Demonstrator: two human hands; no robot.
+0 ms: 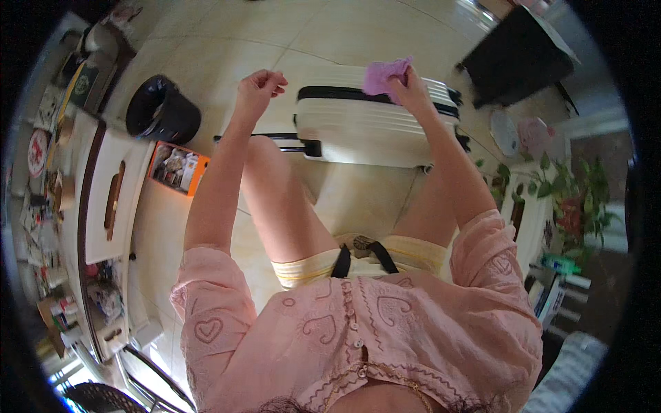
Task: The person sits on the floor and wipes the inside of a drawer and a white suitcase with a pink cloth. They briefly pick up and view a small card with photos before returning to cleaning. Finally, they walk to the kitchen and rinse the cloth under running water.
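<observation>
On suitcase [372, 131] top edge — right hand [407, 86] gripping purple cloth [383, 74], left hand [258, 88] fisted, clear of it

Pale tiled floor [206, 34] carries everything. White ribbed suitcase [375, 124] lies flat on it, handle bar pulled out to the left. Black bin [160, 110] stands well left of it, an orange box [177, 168] of small items just below the bin. Dark cabinet [516, 58] upper right; possibly round plates [506, 132] beside it.
</observation>
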